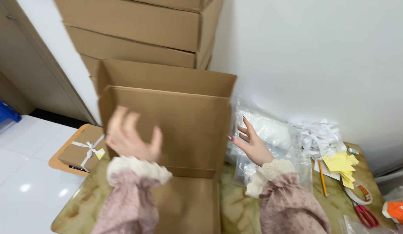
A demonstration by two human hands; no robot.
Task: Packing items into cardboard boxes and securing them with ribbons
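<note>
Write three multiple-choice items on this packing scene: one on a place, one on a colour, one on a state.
1. Where does the small gift box tied with a white ribbon lie?
A. Inside the open carton
B. At the table's left end, beside the left hand
C. On the stack of cartons

2. What colour are the handles of the scissors?
A. Red
B. Green
C. Black

3. How are the two hands?
A. Both clenched on a flap
B. Both open, holding nothing
C. One gripping a pencil

Answers:
1 B: it sits on a tray left of the left hand, outside the open carton.
2 A: red loops show near the table's right edge.
3 B: the left hand and right hand have spread fingers; the pencil lies untouched.
</note>
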